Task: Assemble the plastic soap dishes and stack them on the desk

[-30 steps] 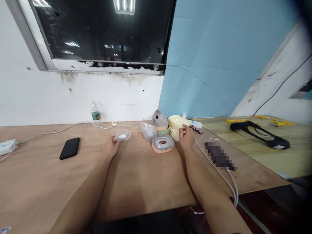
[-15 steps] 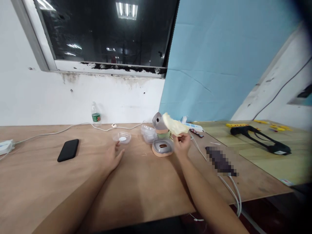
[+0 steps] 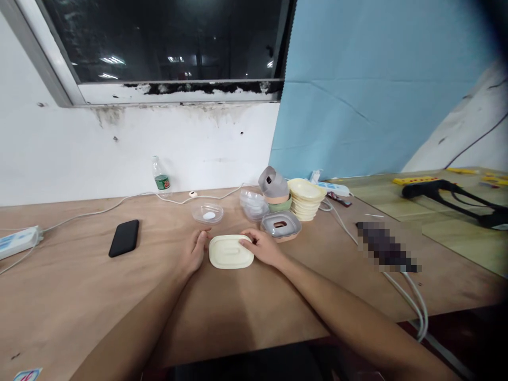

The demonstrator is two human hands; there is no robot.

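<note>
A cream plastic container [image 3: 230,252], shaped like a rounded rectangle with a raised oval in its middle, is in front of me. My right hand [image 3: 264,247] grips its right rim, thumb on top and fingers behind. Close by its left edge is my left hand [image 3: 194,252], fingers loosely curved and apart; whether they touch the rim I cannot tell. Beyond the left hand lies a clear plastic container [image 3: 208,213] with a white round piece in it. Several similar cream containers form a stack [image 3: 306,198] at the back right.
Grey-and-peach containers [image 3: 281,225], a green one [image 3: 280,205] and clear plastic ones [image 3: 254,205] stand behind my right hand. A black phone [image 3: 124,238] lies at left, a bottle [image 3: 162,180] by the wall. White cables and power strips [image 3: 18,242] lie on the table.
My right hand has brought the cream container from the back right to the middle front. The cream stack behind it now shows. My left hand has moved beside the container. The view has shifted slightly.
</note>
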